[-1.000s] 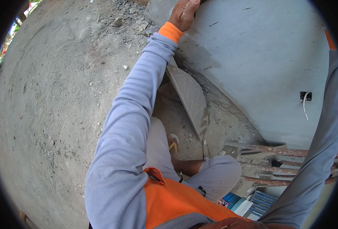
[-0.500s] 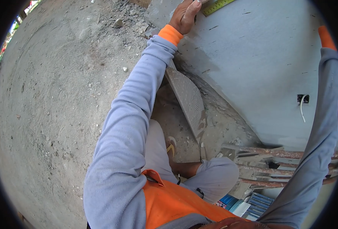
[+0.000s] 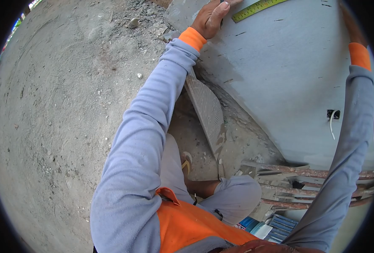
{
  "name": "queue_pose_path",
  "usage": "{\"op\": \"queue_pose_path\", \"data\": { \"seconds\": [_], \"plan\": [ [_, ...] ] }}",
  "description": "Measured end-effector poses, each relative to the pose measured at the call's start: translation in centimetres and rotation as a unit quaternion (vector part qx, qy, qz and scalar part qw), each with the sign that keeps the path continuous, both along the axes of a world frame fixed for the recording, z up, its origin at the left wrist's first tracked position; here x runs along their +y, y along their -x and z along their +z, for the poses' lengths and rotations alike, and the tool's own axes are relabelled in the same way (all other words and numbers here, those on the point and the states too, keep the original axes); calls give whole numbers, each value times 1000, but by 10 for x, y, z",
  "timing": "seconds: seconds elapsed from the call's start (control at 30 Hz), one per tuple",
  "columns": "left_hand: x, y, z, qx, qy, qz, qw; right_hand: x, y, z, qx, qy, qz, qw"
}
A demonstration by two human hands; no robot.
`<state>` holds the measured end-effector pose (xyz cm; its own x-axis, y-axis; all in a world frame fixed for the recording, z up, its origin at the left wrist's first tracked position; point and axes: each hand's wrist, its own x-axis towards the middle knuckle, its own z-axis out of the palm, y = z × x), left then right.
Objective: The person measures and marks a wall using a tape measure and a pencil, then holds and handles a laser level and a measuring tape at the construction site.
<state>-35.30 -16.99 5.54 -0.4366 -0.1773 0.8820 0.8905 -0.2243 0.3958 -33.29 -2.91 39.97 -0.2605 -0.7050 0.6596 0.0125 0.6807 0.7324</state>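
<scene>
Measuring at a wall, viewed from the head. The tape (image 3: 261,9) lies across the upper part of the wall (image 3: 275,80), its near end just beside the thumb of the left hand (image 3: 209,20) and its far end beyond the frame. The step in hand is judged to be the reading or setting of a length; the next move would call for a straight, steady tape. The left thumb is extended, but the other fingers are partly cut off, so whether they pinch anything cannot be told. The right hand (image 3: 353,25) is dark at the margin, its grip likewise unclear. The wall is pale grey with short dark marks; a white cable (image 3: 331,128) hangs from a recessed box (image 3: 330,114). The floor (image 3: 60,105) is rough and gritty. A ridged tile (image 3: 206,105) stands tilted near the wall's foot; reddish poles (image 3: 313,173) lie at right.
</scene>
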Motion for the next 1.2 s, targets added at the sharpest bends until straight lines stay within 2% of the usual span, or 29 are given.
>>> {"op": "queue_pose_path", "data": {
  "seconds": [0.13,0.2,0.43,0.5,0.53,0.6,0.83,0.9,0.93,1.0,1.13,1.2],
  "plan": [
    [-1,0,-1,-3,0,4,1000,-3,2,-7,14,14,-21,1000],
    [-1,1,-2,-3,5,10,1000,-2,8,-8,53,-22,-4,998],
    [-3,-6,0,-21,0,15,1000,-3,18,-8,40,-26,-2,999],
    [-3,-6,0,-17,0,12,1000,-2,22,-12,208,-88,31,974],
    [-3,-5,0,-15,2,15,1000,-1,23,-12,208,-89,31,974],
    [-3,-5,0,-14,4,17,1000,0,23,-10,147,-54,52,986],
    [-2,-5,0,-9,-15,-1,1000,9,38,1,137,-58,119,982],
    [-2,-3,-1,-3,-20,-1,1000,4,40,6,83,-57,196,975],
    [-1,-1,-2,-4,-19,-7,1000,0,34,10,85,-59,198,975],
    [-2,0,-2,-2,-17,-10,1000,-6,19,16,-73,-40,81,993],
    [-2,0,-2,-1,-19,-20,1000,3,26,27,-45,-80,90,992],
    [-2,0,-2,1,-18,-21,1000,2,26,26,-96,-65,133,984]
  ]
}}
